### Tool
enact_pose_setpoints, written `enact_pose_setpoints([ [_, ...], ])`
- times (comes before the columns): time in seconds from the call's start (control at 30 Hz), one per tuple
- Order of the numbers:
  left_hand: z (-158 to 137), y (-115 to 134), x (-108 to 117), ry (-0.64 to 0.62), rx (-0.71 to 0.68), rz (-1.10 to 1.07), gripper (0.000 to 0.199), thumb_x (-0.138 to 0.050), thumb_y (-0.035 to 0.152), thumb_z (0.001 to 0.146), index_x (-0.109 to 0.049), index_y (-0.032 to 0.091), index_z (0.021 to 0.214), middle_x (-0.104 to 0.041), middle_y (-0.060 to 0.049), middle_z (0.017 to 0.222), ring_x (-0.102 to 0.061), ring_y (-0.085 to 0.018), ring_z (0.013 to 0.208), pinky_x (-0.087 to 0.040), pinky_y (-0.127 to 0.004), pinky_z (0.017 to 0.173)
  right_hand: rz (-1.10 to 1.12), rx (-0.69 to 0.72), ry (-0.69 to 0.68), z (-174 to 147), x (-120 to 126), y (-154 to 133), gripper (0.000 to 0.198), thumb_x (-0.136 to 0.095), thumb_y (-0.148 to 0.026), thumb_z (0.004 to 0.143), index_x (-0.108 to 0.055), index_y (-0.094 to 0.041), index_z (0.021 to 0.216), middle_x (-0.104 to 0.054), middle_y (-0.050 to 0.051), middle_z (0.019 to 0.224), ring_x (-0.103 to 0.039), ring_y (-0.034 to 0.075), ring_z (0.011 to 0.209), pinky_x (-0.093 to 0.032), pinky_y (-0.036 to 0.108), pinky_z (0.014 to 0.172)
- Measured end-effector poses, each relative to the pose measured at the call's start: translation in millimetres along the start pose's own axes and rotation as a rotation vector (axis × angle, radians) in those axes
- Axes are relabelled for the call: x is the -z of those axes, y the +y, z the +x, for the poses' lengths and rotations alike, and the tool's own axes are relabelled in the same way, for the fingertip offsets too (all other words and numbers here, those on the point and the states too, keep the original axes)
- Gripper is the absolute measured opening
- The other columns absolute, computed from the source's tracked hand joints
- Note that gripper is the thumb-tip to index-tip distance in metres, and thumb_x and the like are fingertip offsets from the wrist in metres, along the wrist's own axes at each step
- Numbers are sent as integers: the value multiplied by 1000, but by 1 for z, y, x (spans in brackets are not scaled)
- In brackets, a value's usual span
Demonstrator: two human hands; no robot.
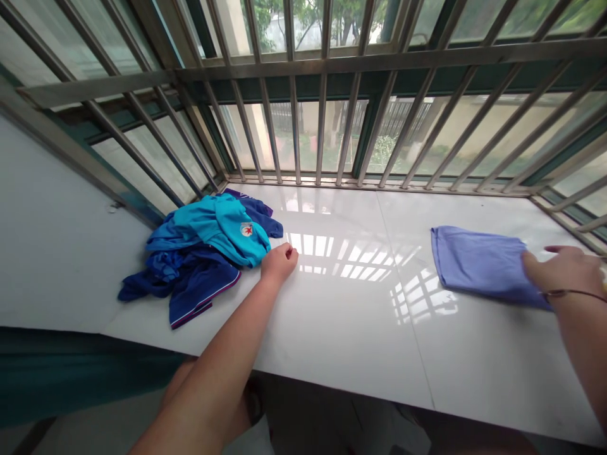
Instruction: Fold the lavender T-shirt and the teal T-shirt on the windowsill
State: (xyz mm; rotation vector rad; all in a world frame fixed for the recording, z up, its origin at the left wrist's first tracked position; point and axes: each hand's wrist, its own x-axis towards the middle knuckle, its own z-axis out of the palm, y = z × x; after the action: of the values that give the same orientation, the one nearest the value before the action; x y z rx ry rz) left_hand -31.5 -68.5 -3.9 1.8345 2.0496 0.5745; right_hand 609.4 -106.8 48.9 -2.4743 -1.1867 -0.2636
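Observation:
My left hand [281, 260] is closed, its fingers curled, beside the right edge of a crumpled pile of clothes; nothing shows in it. On top of the pile lies a turquoise shirt [213, 227] with a small white and red badge. Below it is a dark blue garment [199, 284] with a pink and white trim, and another dark blue piece [265, 215] sticks out behind. At the far right, a flat, folded periwinkle-blue garment [478, 262] lies on the sill. My right hand [566, 272], with thumb and fingers apart, is over its right end.
The white tiled window sill [346, 322] reflects the window. Metal bars [322, 126] run along its back and sides. A white wall [61, 234] stands on the left, and a dark green cloth [80, 373] hangs below. The sill's front edge crosses the lower view.

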Motion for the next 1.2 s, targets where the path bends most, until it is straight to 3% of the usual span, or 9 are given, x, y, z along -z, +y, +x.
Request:
enact_pose_setpoints([
  [0.03, 0, 0, 0, 1, 0, 2, 22, -59, 36, 101, -68, 27, 83, -77, -3, 86, -66, -23, 82, -32, -33, 64, -20, 10, -66, -17, 2, -15, 61, -74, -42, 100, -72, 5, 138, -62, 47, 128, -61, 45, 133, -41, 56, 83],
  [0.1, 0, 0, 0, 2, 0, 6, 23, -58, 36, 102, -67, 27, 83, -77, -3, 86, -66, -22, 81, -32, -33, 63, -18, 250, -140, -70, 5, -47, 52, -67, -36, 104, -69, 1, 140, -65, 40, 133, -56, 41, 141, -43, 53, 102],
  [0.17, 0, 0, 0, 0, 2, 9, 23, -58, 37, 102, -68, 27, 83, -77, -3, 87, -66, -22, 81, -32, -33, 63, 45, 529, -186, -141, 3, -73, 50, -64, -34, 103, -65, -3, 142, -63, 34, 142, -52, 39, 145, -40, 51, 119],
  [0.27, 0, 0, 0, -3, 6, 7, 23, -59, 37, 101, -69, 26, 84, -78, -3, 87, -65, -22, 82, -32, -33, 64, 207, 824, -201, -258, -6, -90, 53, -64, -48, 101, -64, -15, 143, -60, 25, 154, -53, 38, 148, -43, 53, 123],
  [0.37, 1, -1, -1, 0, 6, -3, 23, -59, 37, 101, -70, 26, 85, -78, -3, 87, -65, -22, 83, -32, -32, 65, 183, 894, -161, -346, -11, -96, 56, -53, -52, 108, -59, -20, 154, -54, 20, 165, -49, 41, 153, -40, 64, 122],
  [0.43, 2, -1, -1, 6, 5, -16, 23, -60, 37, 100, -70, 25, 84, -77, -4, 87, -65, -23, 82, -32, -32, 65, 164, 837, -154, -375, -10, -101, 54, -50, -49, 110, -59, -21, 155, -53, 18, 167, -49, 41, 154, -37, 67, 124],
  [0.9, -14, -9, 4, 174, 59, -316, 12, -56, 28, 98, -66, 22, 94, -75, -6, 90, -66, -22, 84, -46, -31, 78, 236, 688, -212, -376, 6, -124, 43, -51, -27, 103, -70, -20, 141, -63, 14, 159, -56, 35, 148, -37, 61, 126],
  [1.03, -46, -19, 0, 168, 78, -492, 18, -56, 39, 96, -63, 22, 95, -74, -5, 90, -69, -19, 79, -53, -30, 76, 234, 672, -226, -375, 6, -125, 44, -52, -24, 102, -70, -20, 142, -62, 14, 160, -54, 34, 150, -36, 61, 127],
  [1.2, -117, -43, 6, 64, 43, -631, 32, -64, 54, 89, -67, 22, 95, -72, -2, 80, -69, -19, 71, -55, -30, 69, 245, 673, -222, -375, 3, -124, 45, -54, -23, 101, -71, -19, 142, -61, 14, 161, -54, 35, 150, -35, 61, 127],
])
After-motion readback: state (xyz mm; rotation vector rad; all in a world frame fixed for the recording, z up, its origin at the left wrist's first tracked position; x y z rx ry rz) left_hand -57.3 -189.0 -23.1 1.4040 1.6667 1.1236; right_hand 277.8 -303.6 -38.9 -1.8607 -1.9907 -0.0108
